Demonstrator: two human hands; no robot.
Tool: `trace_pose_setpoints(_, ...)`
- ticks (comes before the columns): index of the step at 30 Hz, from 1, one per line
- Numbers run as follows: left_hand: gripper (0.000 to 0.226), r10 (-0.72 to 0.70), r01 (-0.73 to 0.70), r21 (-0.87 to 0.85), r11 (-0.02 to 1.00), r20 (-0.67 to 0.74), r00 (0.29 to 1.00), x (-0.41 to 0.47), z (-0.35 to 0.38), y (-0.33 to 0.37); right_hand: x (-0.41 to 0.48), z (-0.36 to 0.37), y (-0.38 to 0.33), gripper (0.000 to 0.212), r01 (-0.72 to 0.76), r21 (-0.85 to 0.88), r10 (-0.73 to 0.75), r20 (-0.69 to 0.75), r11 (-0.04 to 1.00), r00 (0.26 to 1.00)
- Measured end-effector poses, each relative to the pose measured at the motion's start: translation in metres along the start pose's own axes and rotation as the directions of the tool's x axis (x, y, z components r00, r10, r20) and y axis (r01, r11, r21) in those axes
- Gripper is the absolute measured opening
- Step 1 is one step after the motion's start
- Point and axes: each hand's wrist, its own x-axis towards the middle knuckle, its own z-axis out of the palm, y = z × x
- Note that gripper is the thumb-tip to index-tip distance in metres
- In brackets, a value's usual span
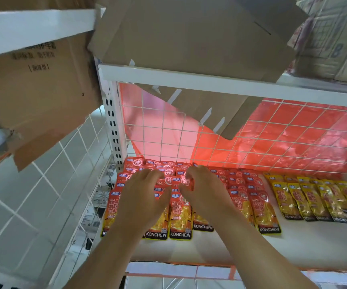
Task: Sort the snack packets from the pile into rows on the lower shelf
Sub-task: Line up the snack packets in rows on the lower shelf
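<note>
Two hands reach over the lower shelf point(293, 247). The left hand point(141, 197) rests with relaxed, spread fingers on rows of red packets point(180, 217). The right hand point(201, 190) curls over them, its hold unclear. Yellow packets point(314, 201) lie in rows at the right.

Single head view only. The worn camera sits above and just in front of the lower shelf point(293, 251), facing forward and steeply down into it. Very near: forearms enter from the bottom edge, left hand point(141, 197) and right hand point(204, 190) mid-frame. Wide-angle lens bends the upper shelf rail point(189, 78) across the top. The wire mesh back point(251, 138) closes the far side.
</note>
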Motion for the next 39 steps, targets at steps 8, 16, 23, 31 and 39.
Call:
trace_pose_setpoints(8, 0.020, 0.115, -0.131, -0.158, 0.979, -0.107, 0.988, 0.043, -0.052, 0.060, -0.010, -0.073, -0.004, 0.021, 0.098, 0.123, -0.070, -0.215, 0.988, 0.974)
trace_pose_setpoints(16, 0.019, 0.360, -0.399, -0.235, 0.886, -0.194, 0.913, 0.067, -0.090, 0.180, -0.059, -0.205, 0.013, 0.020, 0.186, 0.062, -0.134, -0.478, 0.981, 0.868)
trace_pose_setpoints(23, 0.021, 0.557, -0.615, -0.304, 0.728, -0.262, 0.788, 0.060, -0.088, 0.337, -0.159, -0.326, 0.070, 0.018, 0.105, -0.074, -0.128, -0.656, 0.992, 0.744)
trace_pose_setpoints(31, 0.025, 0.699, -0.728, -0.406, 0.552, -0.251, 0.670, 0.004, -0.058, 0.540, -0.321, -0.460, 0.161, 0.022, -0.080, -0.137, -0.054, -0.766, 0.987, 0.641)
trace_pose_setpoints(39, 0.028, 0.776, -0.724, -0.509, 0.466, -0.158, 0.611, -0.039, -0.019, 0.699, -0.455, -0.564, 0.236, 0.018, -0.255, -0.164, -0.002, -0.845, 0.953, 0.535)
